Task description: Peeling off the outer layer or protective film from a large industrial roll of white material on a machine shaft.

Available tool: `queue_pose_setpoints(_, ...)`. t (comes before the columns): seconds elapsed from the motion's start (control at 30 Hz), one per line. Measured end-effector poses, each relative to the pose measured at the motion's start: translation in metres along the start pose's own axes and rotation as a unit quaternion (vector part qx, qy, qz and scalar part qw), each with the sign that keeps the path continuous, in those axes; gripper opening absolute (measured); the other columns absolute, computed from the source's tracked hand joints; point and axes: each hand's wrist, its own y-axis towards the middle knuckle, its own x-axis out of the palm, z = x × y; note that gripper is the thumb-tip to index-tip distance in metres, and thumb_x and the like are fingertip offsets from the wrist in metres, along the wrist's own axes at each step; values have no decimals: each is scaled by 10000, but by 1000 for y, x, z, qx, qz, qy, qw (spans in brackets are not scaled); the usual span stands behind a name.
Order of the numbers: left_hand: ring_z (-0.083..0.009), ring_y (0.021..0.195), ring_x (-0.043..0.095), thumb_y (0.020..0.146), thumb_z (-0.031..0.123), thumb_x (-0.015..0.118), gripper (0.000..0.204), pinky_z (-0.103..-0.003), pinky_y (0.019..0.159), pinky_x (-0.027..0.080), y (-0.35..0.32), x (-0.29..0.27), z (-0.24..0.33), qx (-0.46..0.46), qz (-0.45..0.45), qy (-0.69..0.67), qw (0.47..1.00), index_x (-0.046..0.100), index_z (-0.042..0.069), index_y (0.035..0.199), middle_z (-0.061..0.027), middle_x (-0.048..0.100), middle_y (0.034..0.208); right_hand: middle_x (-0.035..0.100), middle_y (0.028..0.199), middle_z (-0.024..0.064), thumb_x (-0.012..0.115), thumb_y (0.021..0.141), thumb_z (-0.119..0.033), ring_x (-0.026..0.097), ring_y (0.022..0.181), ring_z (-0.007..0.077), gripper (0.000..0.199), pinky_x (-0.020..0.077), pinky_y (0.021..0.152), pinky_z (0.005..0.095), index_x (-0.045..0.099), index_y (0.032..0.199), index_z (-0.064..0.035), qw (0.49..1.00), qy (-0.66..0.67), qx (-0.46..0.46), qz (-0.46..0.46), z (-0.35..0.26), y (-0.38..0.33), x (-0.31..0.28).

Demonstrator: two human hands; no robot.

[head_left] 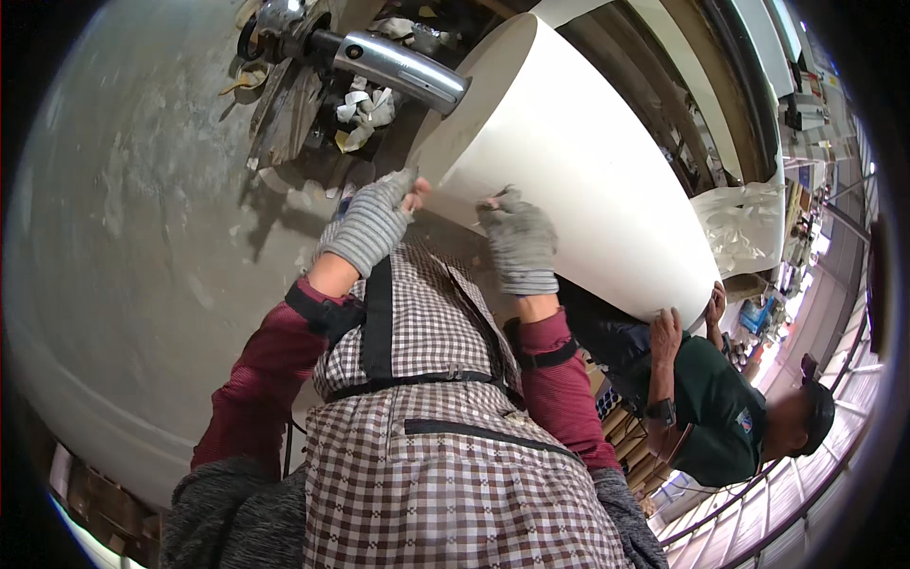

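Note:
A large white roll, apparently paper, lies on a shiny metal shaft that comes out of its near-left end. My left hand, in a grey striped fingerless glove, is at the lower rim of that end. Its fingers are curled together; whatever they pinch is hidden. My right hand, in a matching glove, is against the lower side of the roll, with fingers bent in and slightly blurred. I cannot make out anything in them.
A co-worker in a dark green shirt and cap has both hands on the roll's far end. Crumpled white scraps lie beneath the shaft. Clear plastic film hangs beyond the roll. Grey concrete floor spreads to the left.

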Motion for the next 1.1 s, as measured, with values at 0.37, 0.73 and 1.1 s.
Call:
queue_pose_setpoints(0.37, -100, 764, 525, 812, 99, 677, 127, -264, 711, 449, 4, 71, 8, -77, 288, -220, 929, 615, 35, 902, -17, 588, 829, 680, 850, -38, 534, 885, -210, 661, 663, 98, 156, 516, 597, 245, 678, 912, -157, 990, 135, -9, -34, 50, 16, -25)
queue_pose_setpoints(0.73, -139, 721, 501, 789, 52, 689, 108, -291, 680, 419, 1, 84, -8, -35, 377, -105, 920, 582, 35, 795, -28, 551, 756, 677, 1054, -37, 577, 774, -208, 649, 918, 165, 157, 523, 742, 299, 717, 843, -189, 985, -39, -169, -6, 62, 13, -20)
queue_pose_setpoints(1.1, -123, 698, 451, 794, 45, 675, 124, -267, 661, 396, 8, 91, 2, -61, 376, -103, 919, 555, 26, 767, -15, 488, 743, 694, 1015, 7, 612, 782, -172, 679, 828, 148, 165, 548, 715, 256, 722, 890, -112, 986, 141, -63, -65, 58, 15, -42)
